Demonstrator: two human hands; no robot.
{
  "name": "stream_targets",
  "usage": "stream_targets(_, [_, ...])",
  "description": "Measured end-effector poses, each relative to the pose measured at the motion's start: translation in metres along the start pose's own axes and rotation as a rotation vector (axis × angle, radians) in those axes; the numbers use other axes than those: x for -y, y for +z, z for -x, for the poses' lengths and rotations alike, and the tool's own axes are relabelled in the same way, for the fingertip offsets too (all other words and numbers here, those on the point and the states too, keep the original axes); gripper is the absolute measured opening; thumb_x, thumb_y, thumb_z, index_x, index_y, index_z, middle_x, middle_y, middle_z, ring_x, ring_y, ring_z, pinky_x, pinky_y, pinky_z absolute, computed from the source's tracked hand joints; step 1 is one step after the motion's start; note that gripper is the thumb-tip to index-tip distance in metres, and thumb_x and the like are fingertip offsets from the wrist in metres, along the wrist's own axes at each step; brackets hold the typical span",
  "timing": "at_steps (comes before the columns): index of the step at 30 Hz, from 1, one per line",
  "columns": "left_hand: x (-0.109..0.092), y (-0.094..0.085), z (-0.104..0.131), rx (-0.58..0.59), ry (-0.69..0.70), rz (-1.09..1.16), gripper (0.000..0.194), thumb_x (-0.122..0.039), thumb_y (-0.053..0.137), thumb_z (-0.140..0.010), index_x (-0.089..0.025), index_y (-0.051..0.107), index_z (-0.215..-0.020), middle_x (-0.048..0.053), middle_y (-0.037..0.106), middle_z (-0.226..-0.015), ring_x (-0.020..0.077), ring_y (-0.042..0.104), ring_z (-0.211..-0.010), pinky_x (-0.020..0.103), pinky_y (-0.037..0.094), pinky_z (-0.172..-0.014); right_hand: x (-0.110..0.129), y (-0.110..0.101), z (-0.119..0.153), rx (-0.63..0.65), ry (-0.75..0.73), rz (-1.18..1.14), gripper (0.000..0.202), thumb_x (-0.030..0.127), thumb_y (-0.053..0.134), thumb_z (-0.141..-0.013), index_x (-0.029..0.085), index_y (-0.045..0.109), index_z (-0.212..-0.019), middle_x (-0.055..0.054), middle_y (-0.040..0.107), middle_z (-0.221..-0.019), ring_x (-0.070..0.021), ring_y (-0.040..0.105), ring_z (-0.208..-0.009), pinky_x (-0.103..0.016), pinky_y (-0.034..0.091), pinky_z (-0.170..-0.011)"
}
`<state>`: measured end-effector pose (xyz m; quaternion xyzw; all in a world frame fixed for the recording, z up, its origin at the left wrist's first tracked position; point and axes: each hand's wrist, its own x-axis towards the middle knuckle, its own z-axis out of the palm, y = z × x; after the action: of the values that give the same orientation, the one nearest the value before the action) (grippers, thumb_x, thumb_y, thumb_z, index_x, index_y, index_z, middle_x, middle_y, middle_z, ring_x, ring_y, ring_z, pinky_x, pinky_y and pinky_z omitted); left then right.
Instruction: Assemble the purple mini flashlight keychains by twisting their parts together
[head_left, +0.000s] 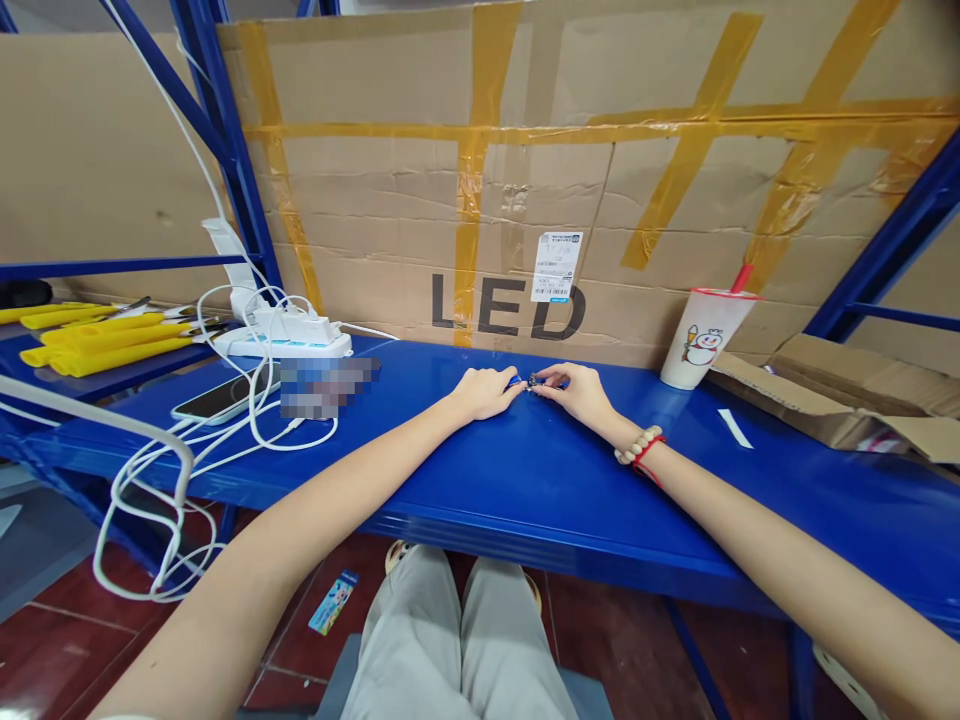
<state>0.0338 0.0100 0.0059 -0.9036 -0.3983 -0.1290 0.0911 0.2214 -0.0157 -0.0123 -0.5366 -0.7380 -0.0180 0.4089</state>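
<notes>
Both of my hands meet over the blue shelf top (480, 480), near its middle. My left hand (484, 393) is closed, its fingers curled around a small blue piece (514, 381) that shows only at the thumb and fingertip. Just to the right, my right hand (583, 392) pinches a small dark, shiny metal piece (534, 382) between thumb and fingers. The two pieces almost touch or are joined; I cannot tell which. Fingers cover most of both, and they are too small to name.
A paper cup (701, 340) with a red straw stands right, near an opened cardboard box (810, 400) and a white strip (735, 428). Left are a power strip (281, 340), tangled white cables (161, 470), a phone (225, 397) and yellow-handled tools (112, 340). A large carton (375, 230) stands behind.
</notes>
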Motion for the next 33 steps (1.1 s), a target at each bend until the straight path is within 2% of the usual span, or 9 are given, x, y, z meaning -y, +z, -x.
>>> stream_targets(5, [0.0002, 0.0008, -0.0003, 0.0, 0.006, -0.003, 0.044, -0.048, 0.018, -0.091, -0.02, 0.047, -0.109, 0.008, 0.065, -0.093, 0.0266, 0.06, -0.089, 0.034, 0.043, -0.071, 0.0038, -0.0025, 0.0022, 0.025, 0.037, 0.068, 0.022, 0.034, 0.066, -0.07, 0.02, 0.067, -0.088, -0.001, 0.066, -0.074, -0.0143, 0.06, -0.068, -0.024, 0.046, -0.062])
stream_targets(10, [0.0001, 0.001, 0.0003, -0.011, 0.018, -0.001, 0.044, -0.048, 0.019, -0.091, -0.02, 0.048, -0.108, 0.009, 0.064, -0.093, 0.0266, 0.06, -0.089, 0.034, 0.043, -0.071, 0.0069, -0.0045, 0.0028, 0.057, 0.058, 0.111, 0.018, 0.029, 0.062, -0.074, 0.021, 0.066, -0.09, 0.0, 0.067, -0.076, -0.0137, 0.06, -0.071, -0.024, 0.045, -0.063])
stream_targets(18, [-0.0004, 0.0005, 0.0002, -0.025, 0.023, -0.01, 0.044, -0.049, 0.019, -0.09, -0.02, 0.049, -0.106, 0.008, 0.065, -0.092, 0.0273, 0.06, -0.088, 0.035, 0.044, -0.071, 0.0057, -0.002, 0.0012, 0.019, 0.06, 0.127, 0.017, 0.022, 0.055, -0.079, 0.02, 0.065, -0.092, -0.003, 0.066, -0.083, -0.0146, 0.06, -0.073, -0.026, 0.046, -0.067])
stream_targets(28, [-0.0012, -0.0009, 0.0019, -0.019, 0.025, -0.022, 0.041, -0.046, 0.022, -0.091, -0.019, 0.049, -0.106, 0.008, 0.064, -0.093, 0.0261, 0.06, -0.089, 0.033, 0.044, -0.071, 0.0038, -0.0006, -0.0002, 0.018, 0.021, 0.045, 0.018, 0.023, 0.056, -0.078, 0.019, 0.063, -0.094, -0.003, 0.066, -0.082, -0.0147, 0.06, -0.073, -0.027, 0.047, -0.07])
stream_targets(33, [-0.0018, -0.0014, 0.0018, 0.0, 0.021, -0.023, 0.041, -0.046, 0.022, -0.091, -0.019, 0.048, -0.107, 0.009, 0.064, -0.095, 0.0268, 0.06, -0.089, 0.034, 0.043, -0.071, 0.0066, -0.0007, -0.0004, 0.029, -0.027, -0.023, 0.02, 0.025, 0.055, -0.079, 0.019, 0.062, -0.097, -0.003, 0.066, -0.083, -0.0144, 0.06, -0.073, -0.025, 0.047, -0.064])
